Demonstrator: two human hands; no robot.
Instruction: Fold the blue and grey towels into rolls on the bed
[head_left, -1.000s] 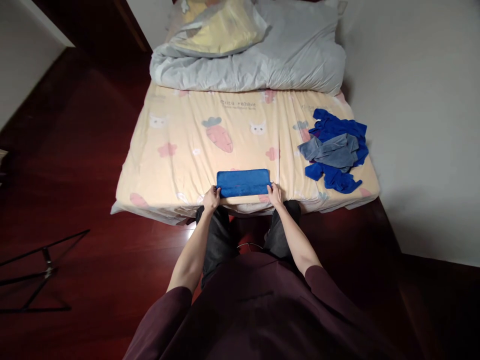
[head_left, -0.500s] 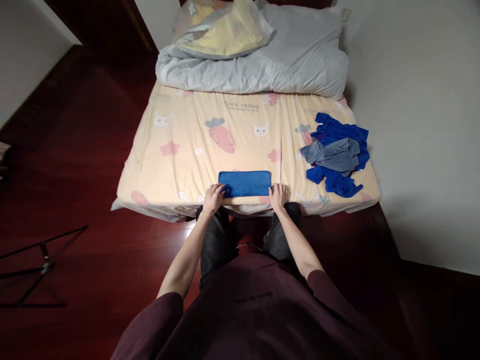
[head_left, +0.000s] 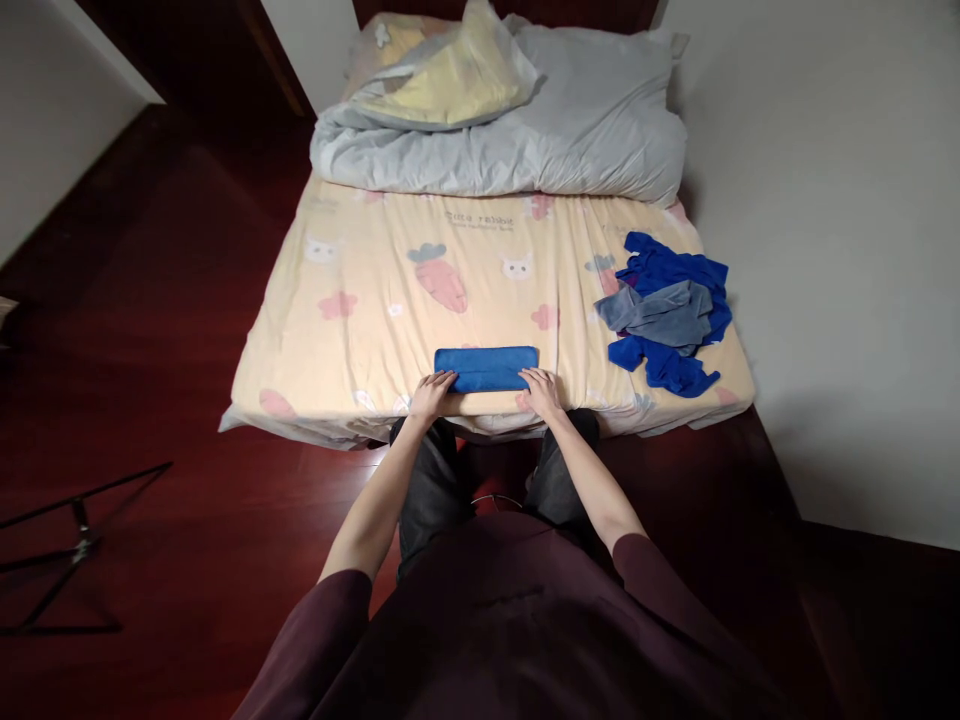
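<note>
In the lower middle of the frame, the folded blue cloth [head_left: 487, 366] lies flat on the bed [head_left: 390, 350], close to its near edge. One second ago, both hands were pinching the cloth at its two ends; now this pinch is released. The left hand [head_left: 432, 394] rests with its fingers stretched over the near left corner, and the right hand [head_left: 541, 393] has moved inward, so its fingers lie upon the near right corner. As I see it, neither hand is clenched or grasping; they seem to press the cloth and make it smooth, so the work appears to be at the stage of flattening. At the right side of the frame, the loose blue cloths [head_left: 679, 264] and the grey cloth [head_left: 667, 314] remain crumpled in one pile.
</note>
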